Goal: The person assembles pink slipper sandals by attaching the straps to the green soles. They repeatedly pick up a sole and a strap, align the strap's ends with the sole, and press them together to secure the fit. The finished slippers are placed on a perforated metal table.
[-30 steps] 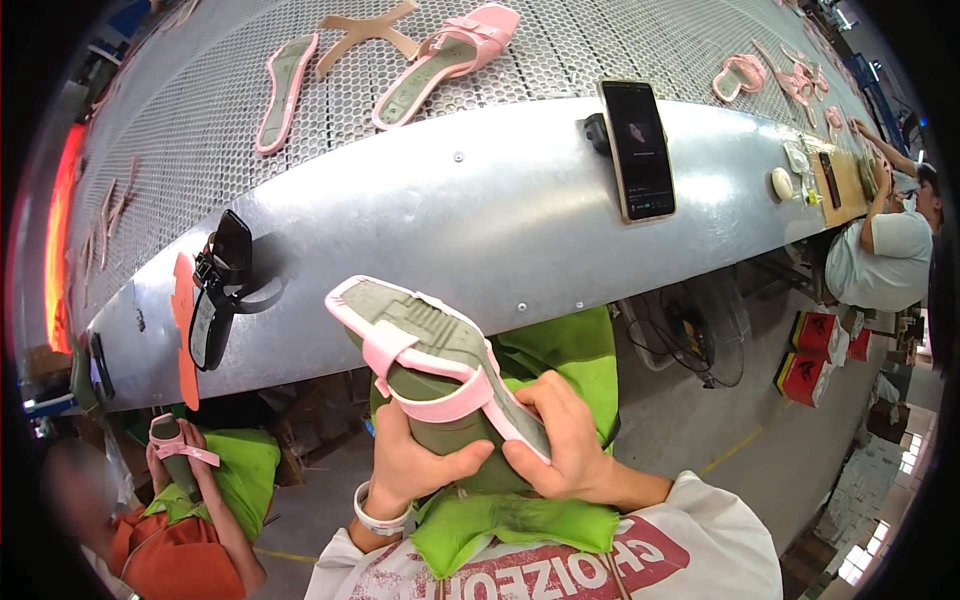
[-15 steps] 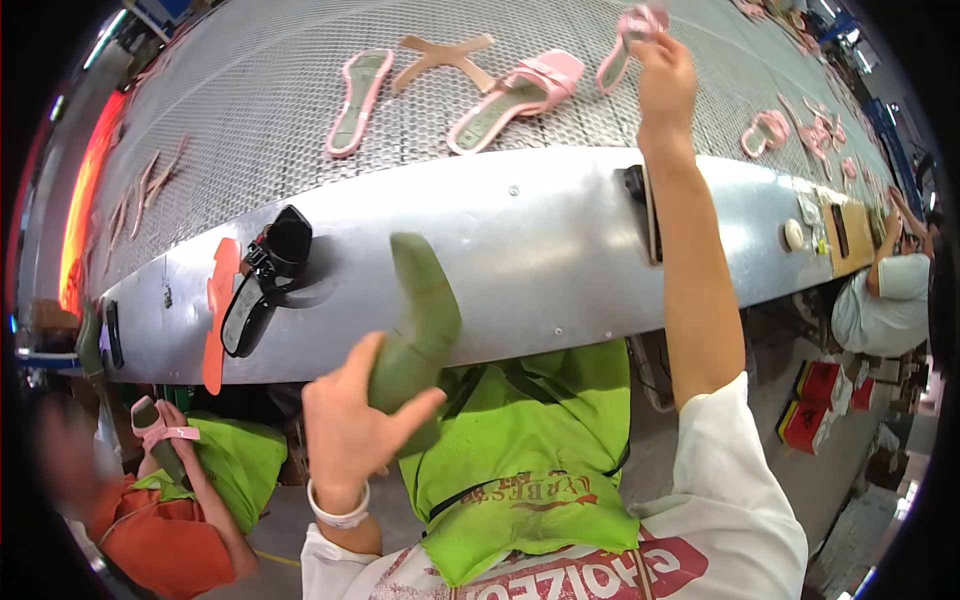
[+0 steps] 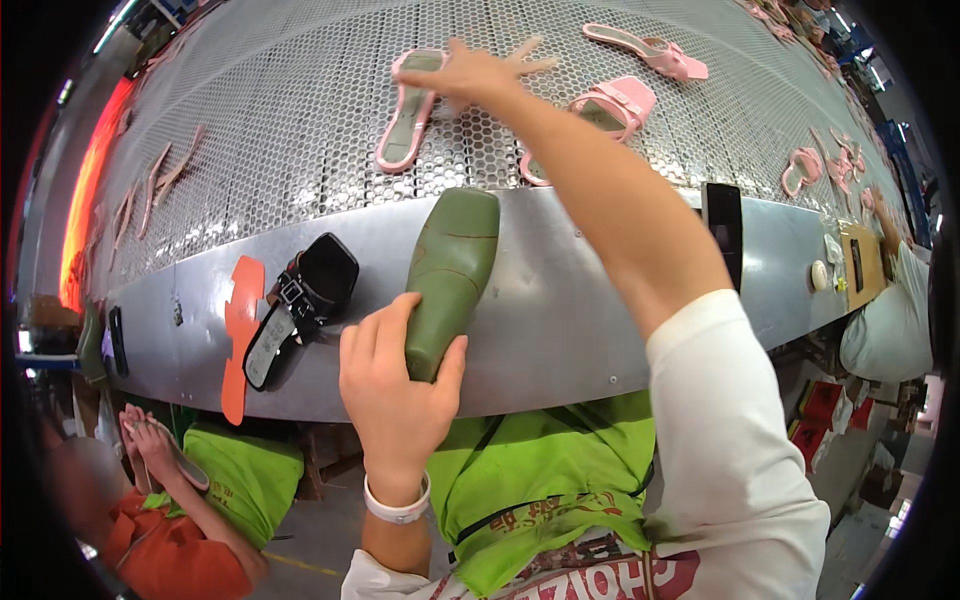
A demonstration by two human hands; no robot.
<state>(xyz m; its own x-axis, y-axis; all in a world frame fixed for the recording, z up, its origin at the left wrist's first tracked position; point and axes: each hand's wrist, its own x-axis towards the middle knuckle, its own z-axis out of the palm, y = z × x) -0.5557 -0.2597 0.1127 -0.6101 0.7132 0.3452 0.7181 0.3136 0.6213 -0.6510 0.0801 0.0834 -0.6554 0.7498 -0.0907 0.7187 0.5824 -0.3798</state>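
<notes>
In my left hand (image 3: 400, 385) is a green shoe last (image 3: 455, 265), gripped at its narrow end, with its wide toe end pointing away from me over the metal ledge. My right hand (image 3: 470, 78) reaches far out over the mesh belt, empty and with its fingers spread. Its fingertips overlap the top of a pink-edged sandal sole (image 3: 402, 135); whether they touch it I cannot tell. Partly behind that hand lies a tan cross-shaped strap piece (image 3: 532, 62). A pink slide sandal (image 3: 632, 95) is partly covered by my forearm, and another pink sandal (image 3: 660, 52) lies farther off.
On the metal ledge (image 3: 540, 300) are a black buckled sandal (image 3: 305, 300), an orange sole-shaped template (image 3: 240, 335) and a dark flat phone-like object (image 3: 722, 230). More pink sandals (image 3: 803, 170) lie on the belt at right. A co-worker in orange (image 3: 180, 540) sits at left.
My right hand has let go of a pink sandal, now lying on the belt, and swung left toward the pink-edged sole. The last has moved forward and turned in my left hand.
</notes>
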